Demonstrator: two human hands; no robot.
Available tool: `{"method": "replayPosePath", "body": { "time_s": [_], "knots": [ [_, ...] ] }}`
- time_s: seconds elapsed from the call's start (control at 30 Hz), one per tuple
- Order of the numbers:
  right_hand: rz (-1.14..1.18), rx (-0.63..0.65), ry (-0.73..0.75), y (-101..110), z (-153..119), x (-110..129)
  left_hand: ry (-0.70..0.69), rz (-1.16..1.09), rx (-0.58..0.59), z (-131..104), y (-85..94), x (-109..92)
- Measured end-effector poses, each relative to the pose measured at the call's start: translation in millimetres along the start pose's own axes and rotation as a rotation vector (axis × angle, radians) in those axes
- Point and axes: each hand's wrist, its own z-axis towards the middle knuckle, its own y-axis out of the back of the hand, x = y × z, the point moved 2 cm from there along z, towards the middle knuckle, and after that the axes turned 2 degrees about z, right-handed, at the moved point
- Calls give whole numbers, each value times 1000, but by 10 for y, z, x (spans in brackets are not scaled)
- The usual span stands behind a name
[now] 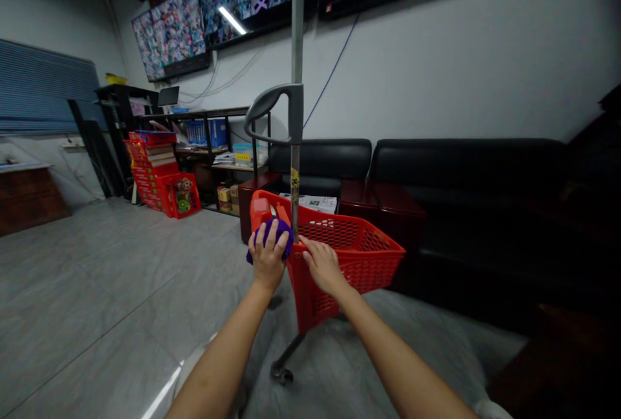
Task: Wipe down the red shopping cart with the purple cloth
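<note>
A small red shopping cart [369,270] stands on casters right in front of me. From its near corner rises a metal pole [297,50] with a grey plastic handle [295,115] partway up. My left hand [268,254] is wrapped over a purple cloth [286,238], pressing it against the red plastic left of the pole. My right hand [323,264] rests on the cart's rim just right of the pole, its fingers closed over the edge. The right fingertips lie close to the pole's base.
Behind the cart are black sofas [466,173] with dark red armrests [356,202]. Stacked red crates [155,173] and a shelf [213,147] with blue binders stand at the left. Screens [169,34] hang on the wall. Grey tiled floor [121,277] extends left.
</note>
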Motion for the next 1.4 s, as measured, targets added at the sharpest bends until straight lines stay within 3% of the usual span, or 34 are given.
{"method": "replayPosePath", "body": {
  "time_s": [0.23,0.37,0.5,0.6,0.73,0.83,1.03,1.2,1.4],
  "knots": [
    [25,75,-37,-41,53,-58,-142,21,20,-515,-385,332],
    [-21,112,-63,-75,71,27,-259,53,-156,-401,-382,357],
    [-68,113,-60,-70,45,120,-154,84,-362,-202,-300,322],
    [-44,134,-21,-82,25,129,-151,74,-419,-296,-362,341],
    [17,140,-12,-134,20,82,-381,87,-348,-570,-500,434],
    [51,137,-29,-152,33,53,-530,106,-255,-606,-498,463],
    [67,189,-27,-66,22,-183,-306,180,-261,-357,-377,275],
    [-32,202,-165,-63,-28,-431,-365,210,-177,-331,-387,57],
    [-50,233,-197,-76,3,-403,-347,263,12,-70,-194,-12]
  ]
}}
